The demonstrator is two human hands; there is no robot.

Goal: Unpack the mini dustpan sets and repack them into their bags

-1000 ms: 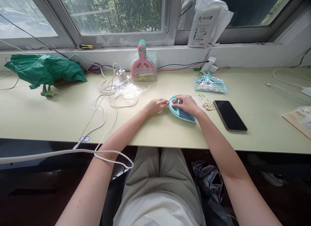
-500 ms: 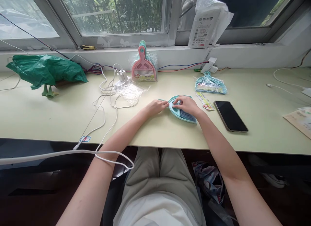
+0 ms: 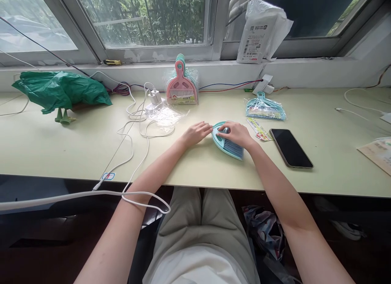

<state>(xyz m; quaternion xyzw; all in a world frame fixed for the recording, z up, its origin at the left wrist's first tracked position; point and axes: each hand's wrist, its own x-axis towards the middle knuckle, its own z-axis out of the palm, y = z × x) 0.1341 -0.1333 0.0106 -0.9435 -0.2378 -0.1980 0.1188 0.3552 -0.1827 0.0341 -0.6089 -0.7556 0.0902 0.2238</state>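
Head view: compared with a moment earlier, the bristle end of the blue brush point(image 3: 233, 148) sits turned slightly nearer, so the work seems to be shifting it against its dustpan point(image 3: 217, 143) (or turning both together; I cannot tell which), mid-desk point(image 3: 198, 170) and left of the phone point(image 3: 291, 148). At the handle end, the left hand point(image 3: 197, 134) lies fingers together, grip unclear, while the right hand point(image 3: 236, 133) arches over, thumb and forefinger apparently pinching the brush.
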